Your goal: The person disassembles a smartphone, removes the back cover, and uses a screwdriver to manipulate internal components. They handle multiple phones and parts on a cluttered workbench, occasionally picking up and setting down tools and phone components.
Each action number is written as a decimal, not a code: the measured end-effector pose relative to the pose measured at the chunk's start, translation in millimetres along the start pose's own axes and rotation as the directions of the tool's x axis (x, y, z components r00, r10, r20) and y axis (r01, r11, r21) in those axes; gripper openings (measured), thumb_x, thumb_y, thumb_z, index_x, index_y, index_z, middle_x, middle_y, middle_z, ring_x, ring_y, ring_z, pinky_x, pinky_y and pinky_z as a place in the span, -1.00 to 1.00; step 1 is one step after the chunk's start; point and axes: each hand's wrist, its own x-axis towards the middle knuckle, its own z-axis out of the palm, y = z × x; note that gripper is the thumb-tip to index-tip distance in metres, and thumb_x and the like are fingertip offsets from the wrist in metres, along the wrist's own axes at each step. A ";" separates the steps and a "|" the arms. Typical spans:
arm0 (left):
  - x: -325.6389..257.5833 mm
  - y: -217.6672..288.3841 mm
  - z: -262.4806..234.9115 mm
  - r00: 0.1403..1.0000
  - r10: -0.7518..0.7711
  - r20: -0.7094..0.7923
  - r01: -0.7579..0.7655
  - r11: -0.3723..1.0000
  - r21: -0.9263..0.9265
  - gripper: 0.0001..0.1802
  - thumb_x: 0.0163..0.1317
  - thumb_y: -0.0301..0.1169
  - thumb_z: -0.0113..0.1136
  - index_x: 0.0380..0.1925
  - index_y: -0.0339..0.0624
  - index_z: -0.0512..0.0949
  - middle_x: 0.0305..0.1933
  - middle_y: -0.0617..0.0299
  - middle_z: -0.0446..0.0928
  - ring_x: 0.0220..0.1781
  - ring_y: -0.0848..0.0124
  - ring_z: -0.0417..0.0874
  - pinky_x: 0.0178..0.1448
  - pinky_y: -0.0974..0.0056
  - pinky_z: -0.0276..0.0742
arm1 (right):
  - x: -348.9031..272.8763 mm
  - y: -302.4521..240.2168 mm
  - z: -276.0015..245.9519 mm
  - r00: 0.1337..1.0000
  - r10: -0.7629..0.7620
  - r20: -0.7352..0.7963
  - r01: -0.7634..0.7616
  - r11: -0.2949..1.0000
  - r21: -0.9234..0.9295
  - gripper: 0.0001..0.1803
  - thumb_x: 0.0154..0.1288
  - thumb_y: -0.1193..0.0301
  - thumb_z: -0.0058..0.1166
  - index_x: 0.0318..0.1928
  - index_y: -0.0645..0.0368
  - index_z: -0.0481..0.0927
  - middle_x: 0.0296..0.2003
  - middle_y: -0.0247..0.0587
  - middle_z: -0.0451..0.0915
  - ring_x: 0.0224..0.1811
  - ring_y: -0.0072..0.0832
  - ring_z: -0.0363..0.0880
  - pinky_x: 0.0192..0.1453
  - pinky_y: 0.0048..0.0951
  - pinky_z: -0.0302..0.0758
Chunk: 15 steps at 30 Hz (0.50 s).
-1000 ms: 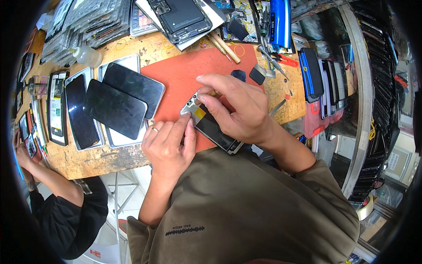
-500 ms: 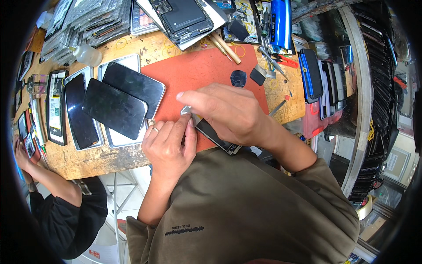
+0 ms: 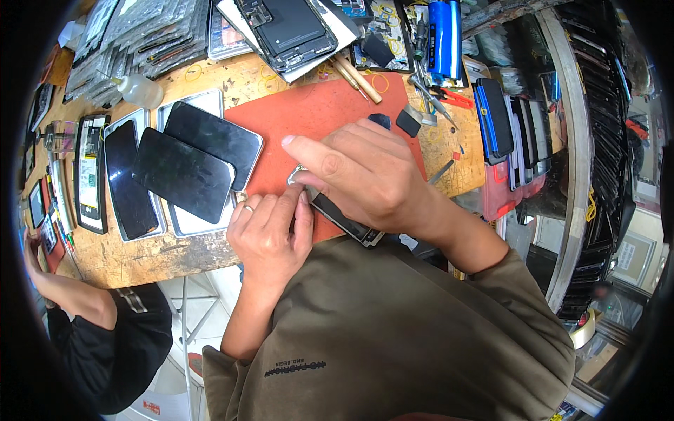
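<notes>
A phone (image 3: 345,220) with a dark screen lies on the red mat (image 3: 316,116) at the near edge of the wooden bench. My right hand (image 3: 365,175) covers most of it and grips it, index finger stretched left over its top corner. My left hand (image 3: 270,235), with a ring on one finger, presses its fingertips against the phone's left end, next to a small metal part (image 3: 295,172). Most of the phone is hidden under my hands.
Several dark phone screens (image 3: 184,172) lie stacked left of the mat. An opened phone (image 3: 288,28), tools (image 3: 358,78), a blue cylinder (image 3: 439,38) and a small bottle (image 3: 140,91) sit at the back. Phones stand in a rack (image 3: 502,119) at right. Another person's arm (image 3: 77,298) is lower left.
My right hand has slid left over the phone and flattened, index finger now extended. The left hand has stayed at the phone's left end.
</notes>
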 end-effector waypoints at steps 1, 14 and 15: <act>0.1 -0.2 0.2 1.000 -0.007 -0.001 0.007 1.000 -0.002 -0.84 0.25 -0.46 0.43 -0.17 -0.18 0.81 -0.50 0.22 0.55 -0.47 0.24 0.55 -0.32 0.12 0.43 | -1.3 -0.7 -1.8 1.000 0.009 0.002 -0.009 1.000 -0.006 -0.50 0.19 0.55 0.29 0.20 0.27 0.69 -0.33 -0.20 0.67 -0.32 -0.23 0.70 -0.25 -0.22 0.61; -0.1 -0.4 -0.9 1.000 0.002 -0.003 -0.002 1.000 -0.011 -0.85 0.24 -0.46 0.42 -0.18 -0.18 0.80 -0.49 0.22 0.55 -0.46 0.23 0.56 -0.32 0.12 0.43 | -1.4 -2.1 -2.7 0.999 -0.034 0.010 0.034 0.999 0.008 -0.44 0.13 0.61 0.47 0.20 0.30 0.70 -0.38 -0.17 0.63 -0.42 -0.27 0.61 -0.29 -0.28 0.55; -0.3 -0.5 -1.0 1.000 0.004 0.000 -0.004 1.000 -0.010 -0.85 0.24 -0.46 0.42 -0.18 -0.18 0.80 -0.50 0.22 0.54 -0.46 0.24 0.56 -0.32 0.12 0.43 | -1.7 -1.9 -3.0 0.999 -0.038 0.019 0.038 0.999 0.010 -0.44 0.14 0.60 0.48 0.21 0.30 0.70 -0.38 -0.17 0.63 -0.43 -0.27 0.61 -0.30 -0.28 0.54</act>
